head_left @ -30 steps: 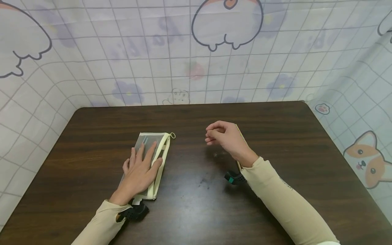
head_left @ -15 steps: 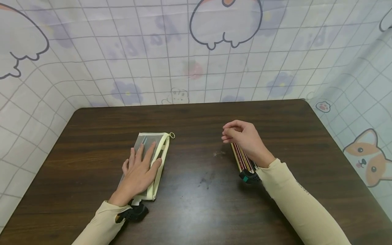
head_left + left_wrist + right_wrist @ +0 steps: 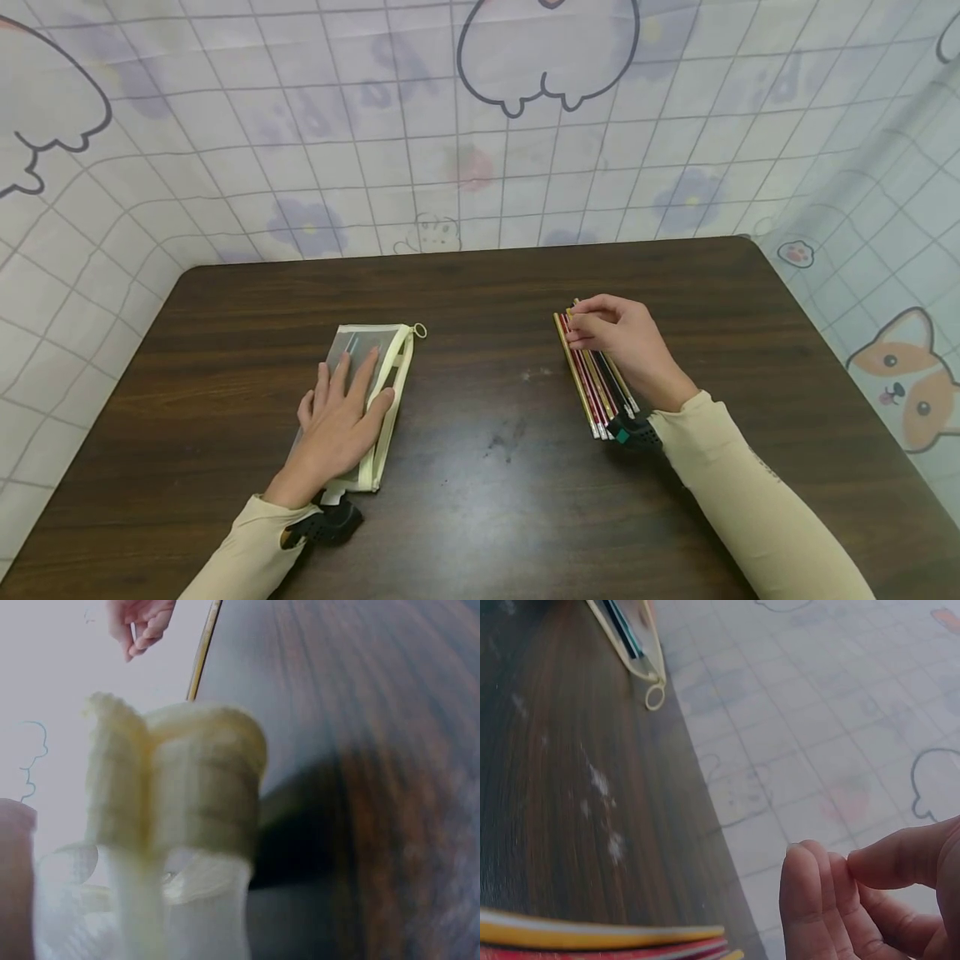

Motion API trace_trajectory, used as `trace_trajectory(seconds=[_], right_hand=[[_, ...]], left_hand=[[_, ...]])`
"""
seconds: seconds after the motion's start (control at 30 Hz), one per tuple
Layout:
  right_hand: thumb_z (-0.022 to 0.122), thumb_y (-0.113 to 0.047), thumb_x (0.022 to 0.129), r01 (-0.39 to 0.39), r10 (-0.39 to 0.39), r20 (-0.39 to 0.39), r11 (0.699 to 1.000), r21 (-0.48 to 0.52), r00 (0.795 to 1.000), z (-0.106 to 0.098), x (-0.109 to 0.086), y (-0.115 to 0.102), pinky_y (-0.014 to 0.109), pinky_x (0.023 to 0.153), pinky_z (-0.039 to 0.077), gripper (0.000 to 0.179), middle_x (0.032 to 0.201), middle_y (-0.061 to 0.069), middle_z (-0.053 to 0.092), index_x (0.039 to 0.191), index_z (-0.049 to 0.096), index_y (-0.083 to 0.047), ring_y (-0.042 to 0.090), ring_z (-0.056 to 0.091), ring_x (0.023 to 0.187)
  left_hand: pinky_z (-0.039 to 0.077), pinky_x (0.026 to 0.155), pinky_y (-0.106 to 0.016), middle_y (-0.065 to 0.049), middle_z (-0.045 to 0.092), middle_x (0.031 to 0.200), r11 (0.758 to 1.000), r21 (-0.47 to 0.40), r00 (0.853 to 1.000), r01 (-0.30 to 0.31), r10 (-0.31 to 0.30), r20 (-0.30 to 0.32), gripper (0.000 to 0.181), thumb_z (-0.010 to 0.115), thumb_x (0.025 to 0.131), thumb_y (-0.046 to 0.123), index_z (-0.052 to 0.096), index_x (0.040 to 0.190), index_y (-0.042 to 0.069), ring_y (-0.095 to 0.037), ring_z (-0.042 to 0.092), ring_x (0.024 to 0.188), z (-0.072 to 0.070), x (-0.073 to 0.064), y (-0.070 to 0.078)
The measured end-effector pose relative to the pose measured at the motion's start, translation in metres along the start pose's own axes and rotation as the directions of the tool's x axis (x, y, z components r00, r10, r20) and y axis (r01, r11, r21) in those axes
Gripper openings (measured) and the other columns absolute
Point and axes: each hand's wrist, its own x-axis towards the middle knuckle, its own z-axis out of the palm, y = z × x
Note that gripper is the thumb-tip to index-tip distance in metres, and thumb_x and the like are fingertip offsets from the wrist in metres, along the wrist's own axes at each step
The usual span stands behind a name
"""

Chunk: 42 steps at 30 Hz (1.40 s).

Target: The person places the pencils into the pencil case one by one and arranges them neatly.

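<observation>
My left hand (image 3: 336, 433) lies spread flat on a translucent zip pencil case (image 3: 396, 417) with pale yellow trim. Thin dark and teal strips show inside the case in the right wrist view. Blurred yellow ribbed trim (image 3: 206, 780) fills the middle of the left wrist view. On the right, my right hand (image 3: 626, 342) hovers over a row of pencils (image 3: 588, 392) in yellow, red and black. Its fingers are curled, with the thumb tip against a fingertip; the right wrist view shows nothing between them. The hand hides part of the pencils.
The dark wooden table (image 3: 480, 500) has pale smudges between the case and the pencils. A white grid-patterned cloth (image 3: 360, 167) hangs behind it and along both sides. The zip's ring pull (image 3: 420, 331) sticks out from the case's far corner.
My right hand has moved rightward in the same curled pose, to over the pencils, uncovering more of them. My left hand stays on the case.
</observation>
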Motion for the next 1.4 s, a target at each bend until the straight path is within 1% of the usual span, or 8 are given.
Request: trace_trajectory(seconds=[0.1,0.23,0.5,0.73,0.83,1.07,1.23,1.4], right_hand=[[0.062,-0.015,0.104,-0.003,0.003,-0.005,1.0,0.001,1.0,-0.004,0.0,0.002,0.036,0.091,0.063,0.037,0.111,0.017,0.072,0.13,0.058,0.011,0.015,0.076,0.092],[0.062,-0.016,0.104,-0.012,0.012,0.001,1.0,-0.002,1.0,-0.008,-0.002,0.004,0.032,0.09,0.062,0.038,0.107,0.012,0.073,0.13,0.057,0.012,0.012,0.076,0.091],[0.061,-0.018,0.105,-0.028,0.028,0.02,1.0,-0.015,0.999,-0.016,-0.001,0.01,0.033,0.092,0.062,0.041,0.109,0.013,0.073,0.132,0.055,0.012,0.012,0.075,0.093],[0.061,-0.017,0.105,-0.034,0.034,0.03,0.999,-0.013,0.999,-0.024,0.005,0.016,0.033,0.092,0.062,0.039,0.115,0.017,0.071,0.132,0.056,0.011,0.016,0.075,0.098],[0.062,-0.019,0.105,-0.04,0.04,0.028,0.999,-0.016,0.999,-0.028,0.006,0.018,0.031,0.091,0.062,0.04,0.115,0.016,0.072,0.131,0.057,0.011,0.014,0.075,0.096],[0.064,-0.017,0.102,-0.067,0.068,0.032,0.996,-0.051,0.997,-0.035,0.009,0.025,0.027,0.087,0.062,0.038,0.109,0.012,0.074,0.129,0.059,0.009,0.01,0.074,0.089],[0.066,-0.018,0.101,-0.082,0.087,0.058,0.992,-0.091,0.994,-0.041,0.011,0.032,0.027,0.088,0.061,0.036,0.116,0.018,0.07,0.127,0.061,0.006,0.012,0.074,0.092],[0.067,-0.019,0.101,-0.097,0.103,0.074,0.991,-0.087,0.992,-0.048,0.015,0.038,0.026,0.088,0.061,0.038,0.12,0.02,0.066,0.128,0.061,0.006,0.012,0.074,0.093]], left_hand=[[-0.001,0.116,-0.077,-0.021,-0.003,0.176,1.0,-0.001,1.0,0.003,-0.003,0.003,0.068,0.031,0.109,0.058,0.007,0.168,0.034,-0.051,-0.014,0.16,0.0,0.0,0.0],[-0.001,0.116,-0.077,-0.021,-0.004,0.175,1.0,-0.002,1.0,0.005,-0.005,0.006,0.069,0.031,0.109,0.058,0.007,0.168,0.033,-0.051,-0.015,0.16,-0.001,-0.001,0.001],[-0.002,0.116,-0.077,-0.021,-0.004,0.175,1.0,-0.001,1.0,0.002,-0.002,0.01,0.069,0.031,0.109,0.058,0.007,0.168,0.033,-0.05,-0.015,0.16,0.0,-0.002,0.001],[-0.001,0.116,-0.077,-0.022,-0.003,0.175,1.0,0.005,1.0,0.001,-0.001,0.001,0.069,0.032,0.109,0.057,0.009,0.168,0.03,-0.051,-0.014,0.16,-0.001,-0.002,0.002],[-0.001,0.116,-0.077,-0.022,-0.002,0.175,1.0,0.008,1.0,0.002,-0.002,-0.001,0.069,0.032,0.109,0.057,0.009,0.168,0.03,-0.051,-0.014,0.16,0.0,-0.001,0.002],[-0.001,0.116,-0.076,-0.022,-0.003,0.175,1.0,0.008,1.0,0.007,-0.007,0.003,0.07,0.033,0.109,0.057,0.009,0.168,0.031,-0.051,-0.014,0.16,0.0,0.001,0.002],[0.0,0.116,-0.076,-0.022,-0.002,0.175,1.0,0.016,1.0,0.003,-0.003,0.003,0.07,0.032,0.109,0.058,0.008,0.168,0.031,-0.052,-0.014,0.16,0.001,0.001,0.002],[0.001,0.116,-0.076,-0.023,-0.002,0.175,1.0,0.019,1.0,0.001,-0.001,0.001,0.07,0.032,0.109,0.058,0.009,0.168,0.031,-0.052,-0.013,0.16,0.002,0.001,0.002]])
